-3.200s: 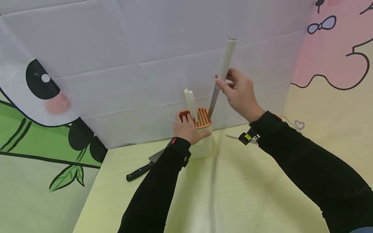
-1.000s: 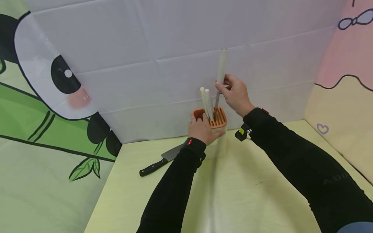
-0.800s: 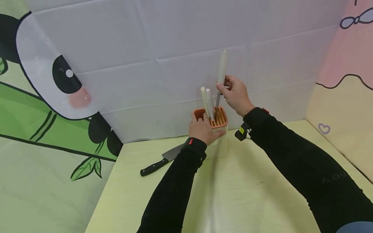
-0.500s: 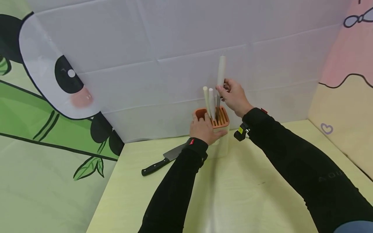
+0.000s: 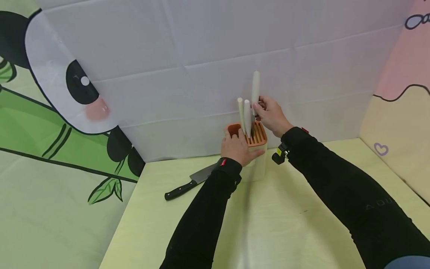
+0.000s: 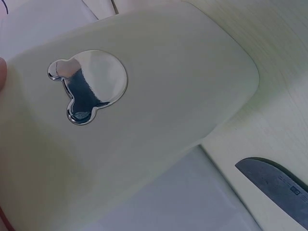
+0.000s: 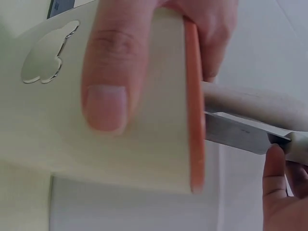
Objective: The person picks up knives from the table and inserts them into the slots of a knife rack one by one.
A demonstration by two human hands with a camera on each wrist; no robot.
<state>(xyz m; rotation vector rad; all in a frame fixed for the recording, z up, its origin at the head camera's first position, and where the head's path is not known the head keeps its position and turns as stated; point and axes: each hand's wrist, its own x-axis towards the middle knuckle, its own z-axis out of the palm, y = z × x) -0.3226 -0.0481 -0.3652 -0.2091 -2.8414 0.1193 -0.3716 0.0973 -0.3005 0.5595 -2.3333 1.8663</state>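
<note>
My right hand (image 5: 273, 116) pinches a knife by its white handle (image 5: 256, 86), close to the blade. In the right wrist view the knife's blade (image 7: 236, 132) runs down into the orange slotted top of a cream knife block (image 5: 259, 164). My left hand (image 5: 236, 148) grips the block, fingers over its orange rim and thumb across the front. Two pale handles (image 5: 247, 116) stand upright in the block, left of the held knife. A shiny bear-shaped badge (image 6: 96, 79) shows on the block's side in the left wrist view.
A black-handled kitchen knife (image 5: 181, 189) lies on the pale yellow table (image 5: 275, 224) to the left, its blade partly behind my left sleeve. Close behind the block rises a white cloth wall (image 5: 188, 97) with cartoon prints. A side panel (image 5: 396, 142) stands to the right.
My right hand has lowered the white-handled knife deeper into the block's slots, and its handle has come more upright. The left hand keeps its grip on the block. The view has shifted slightly.
</note>
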